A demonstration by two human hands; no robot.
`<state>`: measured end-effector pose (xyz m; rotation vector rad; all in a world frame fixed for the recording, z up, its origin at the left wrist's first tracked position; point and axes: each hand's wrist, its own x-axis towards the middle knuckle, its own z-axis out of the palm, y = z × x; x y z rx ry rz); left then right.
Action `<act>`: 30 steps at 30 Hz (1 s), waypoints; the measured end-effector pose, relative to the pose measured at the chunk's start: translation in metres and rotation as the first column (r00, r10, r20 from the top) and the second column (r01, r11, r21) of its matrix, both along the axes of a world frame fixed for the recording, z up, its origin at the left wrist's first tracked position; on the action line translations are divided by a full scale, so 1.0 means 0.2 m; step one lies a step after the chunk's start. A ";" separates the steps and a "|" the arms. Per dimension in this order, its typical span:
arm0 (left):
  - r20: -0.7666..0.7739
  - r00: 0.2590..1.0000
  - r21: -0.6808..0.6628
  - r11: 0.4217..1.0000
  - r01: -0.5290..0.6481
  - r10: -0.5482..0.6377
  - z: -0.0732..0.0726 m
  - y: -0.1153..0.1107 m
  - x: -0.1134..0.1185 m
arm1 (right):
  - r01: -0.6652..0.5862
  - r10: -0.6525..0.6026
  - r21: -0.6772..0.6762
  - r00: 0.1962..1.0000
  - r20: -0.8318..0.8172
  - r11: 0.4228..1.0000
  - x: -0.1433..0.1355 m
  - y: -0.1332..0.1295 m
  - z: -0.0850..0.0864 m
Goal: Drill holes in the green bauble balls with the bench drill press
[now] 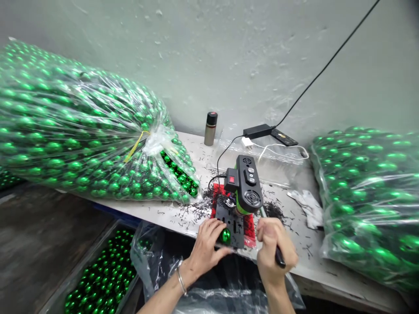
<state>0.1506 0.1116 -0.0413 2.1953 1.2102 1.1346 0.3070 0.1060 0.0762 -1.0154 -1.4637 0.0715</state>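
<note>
A small black machine [250, 185] with a red switch and round vents stands on the table, its slotted base plate over a red sheet [249, 231]. My left hand [209, 244] is at the front left of the plate, thumb and fingers apart around a shiny green ball [225, 235]; whether the fingers touch the ball is hard to tell. On the right, my right hand [275, 246] is closed round a black-ended lever [280, 257] of the machine. Small black scraps [275, 211] lie around the base.
Large clear bags of green balls stand left [81, 139] and right [369, 196]. Behind are a spray can [210, 129], a power adapter [258, 131] and cables. A white glove [307, 208] lies right. Below left is a bin of green balls [101, 274], beside a plastic bag [157, 257].
</note>
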 end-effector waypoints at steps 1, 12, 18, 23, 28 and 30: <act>-0.032 0.999 0.037 0.999 -0.004 0.005 0.01 0.00 -0.03 | 0.002 -0.002 0.020 1.000 0.003 1.000 0.00 0.00 -0.02; -0.632 0.751 0.034 0.975 -0.218 0.190 0.21 0.64 -0.29 | 0.014 -0.017 0.086 0.999 0.029 0.996 -0.01 0.00 -0.12; -0.614 0.773 -0.014 0.976 -0.215 0.161 0.19 0.67 -0.31 | -0.003 0.001 0.084 1.000 0.027 0.996 0.00 0.00 -0.13; -0.085 0.983 -0.280 0.943 -0.180 0.163 0.29 0.56 -0.33 | 0.005 -0.008 0.084 1.000 0.028 0.996 -0.01 0.00 -0.14; 0.648 0.647 -0.685 0.679 0.264 0.402 0.23 0.38 -0.20 | 0.013 -0.014 0.085 1.000 0.005 0.996 -0.02 0.01 -0.11; 0.670 0.576 -0.714 0.619 0.327 0.468 0.18 0.33 -0.14 | 0.024 -0.024 0.073 1.000 0.007 0.997 -0.02 0.01 -0.09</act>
